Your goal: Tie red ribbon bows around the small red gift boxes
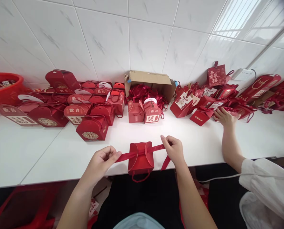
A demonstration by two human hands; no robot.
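Note:
A small red gift box with a cord handle hanging toward me sits at the front edge of the white table. A red ribbon runs across its top, over the curved closing flaps. Left of the box, my left hand is closed on one end of the ribbon between thumb and fingers. My right hand pinches the other side of it, and a loose tail hangs below. The ribbon is stretched out between both hands; whether it is crossed at the middle I cannot tell.
Red gift boxes crowd the left of the table, near a red basin. Behind stands a cardboard box of ribbons. A co-worker's hand reaches among decorated boxes at right. A white power strip lies by the wall.

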